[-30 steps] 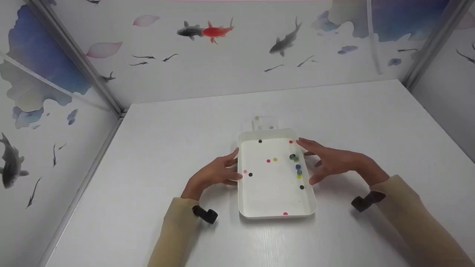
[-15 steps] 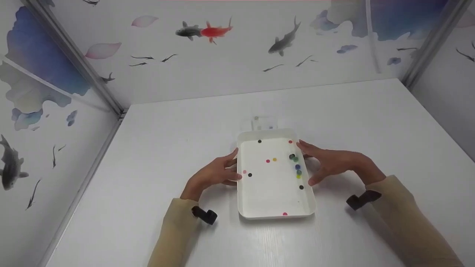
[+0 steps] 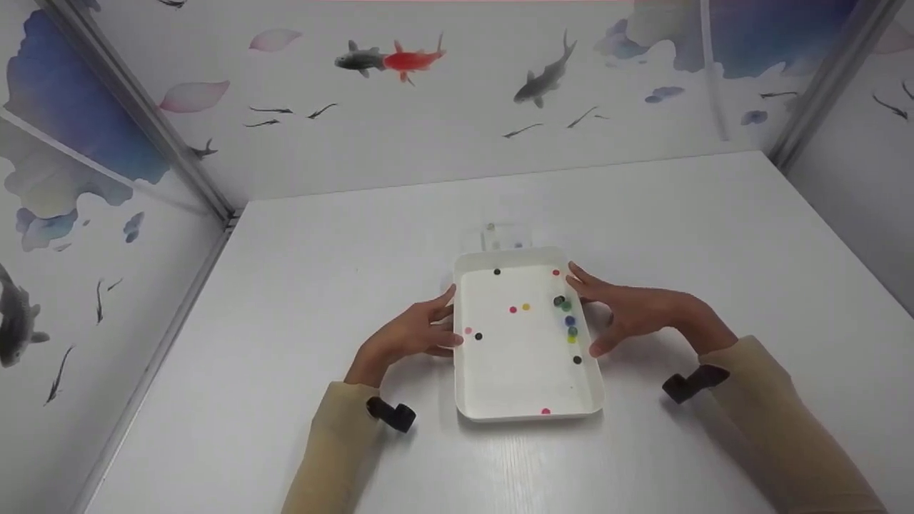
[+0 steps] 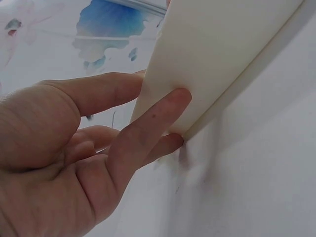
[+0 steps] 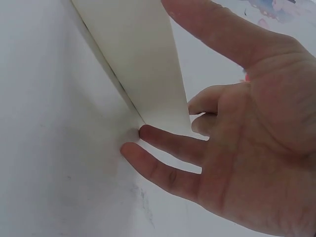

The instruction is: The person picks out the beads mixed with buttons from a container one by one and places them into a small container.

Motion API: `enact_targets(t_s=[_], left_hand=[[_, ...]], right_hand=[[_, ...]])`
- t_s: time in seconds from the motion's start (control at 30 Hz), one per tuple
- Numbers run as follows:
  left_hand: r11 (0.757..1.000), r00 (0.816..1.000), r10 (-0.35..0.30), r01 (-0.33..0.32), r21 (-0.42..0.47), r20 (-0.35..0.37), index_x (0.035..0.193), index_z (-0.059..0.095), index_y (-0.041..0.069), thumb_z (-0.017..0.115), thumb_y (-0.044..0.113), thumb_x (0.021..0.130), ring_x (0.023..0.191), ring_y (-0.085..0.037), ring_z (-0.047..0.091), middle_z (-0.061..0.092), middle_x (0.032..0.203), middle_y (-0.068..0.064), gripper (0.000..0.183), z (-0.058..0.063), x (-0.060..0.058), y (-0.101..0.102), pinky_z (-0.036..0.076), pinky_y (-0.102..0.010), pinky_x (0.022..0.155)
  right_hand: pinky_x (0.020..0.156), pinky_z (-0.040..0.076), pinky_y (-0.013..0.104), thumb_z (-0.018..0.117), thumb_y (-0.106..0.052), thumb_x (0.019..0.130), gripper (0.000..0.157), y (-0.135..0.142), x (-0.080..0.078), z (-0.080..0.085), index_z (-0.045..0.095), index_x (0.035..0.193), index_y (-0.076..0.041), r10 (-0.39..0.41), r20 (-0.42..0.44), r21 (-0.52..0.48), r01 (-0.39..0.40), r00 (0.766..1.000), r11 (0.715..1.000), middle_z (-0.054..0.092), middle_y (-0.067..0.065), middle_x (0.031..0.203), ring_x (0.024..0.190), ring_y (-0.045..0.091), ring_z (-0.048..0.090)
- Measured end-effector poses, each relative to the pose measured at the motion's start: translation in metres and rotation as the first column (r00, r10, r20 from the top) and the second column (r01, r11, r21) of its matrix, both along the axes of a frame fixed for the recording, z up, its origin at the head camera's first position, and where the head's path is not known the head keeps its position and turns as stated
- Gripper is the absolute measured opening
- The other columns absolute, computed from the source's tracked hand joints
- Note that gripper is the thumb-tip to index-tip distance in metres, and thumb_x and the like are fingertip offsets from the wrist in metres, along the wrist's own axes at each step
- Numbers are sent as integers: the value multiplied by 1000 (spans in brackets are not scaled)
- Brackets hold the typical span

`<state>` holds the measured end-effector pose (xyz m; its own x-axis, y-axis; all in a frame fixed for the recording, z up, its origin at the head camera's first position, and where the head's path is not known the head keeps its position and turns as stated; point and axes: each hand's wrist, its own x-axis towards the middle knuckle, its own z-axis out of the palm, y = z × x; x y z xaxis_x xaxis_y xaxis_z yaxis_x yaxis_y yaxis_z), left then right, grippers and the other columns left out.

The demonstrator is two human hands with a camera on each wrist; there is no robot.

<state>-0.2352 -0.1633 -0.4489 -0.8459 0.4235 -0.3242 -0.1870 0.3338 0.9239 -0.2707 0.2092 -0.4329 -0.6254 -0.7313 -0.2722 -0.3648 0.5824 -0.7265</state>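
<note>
A white rectangular tray [image 3: 521,378] lies on the white table, with several small coloured balls in it. Most sit along its right side, among them a blue ball [image 3: 570,321]; a black ball [image 3: 478,336] is near the left wall. My left hand [image 3: 418,330] touches the tray's left side with extended fingers; in the left wrist view its fingertips meet the outer wall [image 4: 212,49]. On the other side is my right hand [image 3: 632,310], fingers spread along the right wall. In the right wrist view two fingertips [image 5: 131,148] are low by the wall's base.
Just behind the tray stands a small clear box [image 3: 507,234] with a few tiny balls. White panels [image 3: 400,128] printed with fish enclose the table at the back and sides. Each sleeve carries a black wrist camera [image 3: 393,414].
My right hand has moved slightly left, closer to the tray's right wall. The left hand, tray and balls keep their places; the head view has shifted a little.
</note>
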Motion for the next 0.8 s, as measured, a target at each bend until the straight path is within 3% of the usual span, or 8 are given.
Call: enact_targets(t_s=[0.17,0.4,0.6,0.8], left_hand=[[1000,1000,-2,2,-24,-13,160,17,15,75,-2,85,117,-23,62,34,157,-14,96,-1,0,0,57,-37,87],[998,1000,2,-3,-66,-29,160,18,18,78,3,85,124,-24,57,33,158,-12,97,-1,0,0,56,-36,88],[998,1000,-1,0,-57,-25,160,18,18,77,2,85,127,-24,54,32,158,-12,97,-1,-1,0,56,-36,88],[999,1000,1,-2,-35,-21,160,17,17,76,0,85,120,-24,60,32,159,-13,97,-1,-1,1,57,-36,86]], right_hand=[[117,19,55,88,-29,78,119,0,-1,-2,5,159,-3,-8,6,-6,8,1000,1000,-17,12,165,150,35,8],[115,20,59,88,-27,78,113,1,-2,-7,12,161,-13,-1,-4,-30,1,1000,1000,-15,11,165,150,38,1],[114,25,59,88,-27,77,111,3,-3,-10,17,161,-12,-23,-2,-27,23,1000,999,-13,8,166,147,35,22],[116,19,59,87,-30,78,112,3,-4,-11,15,161,-10,-19,-13,4,19,1000,1000,-13,8,166,150,36,4]])
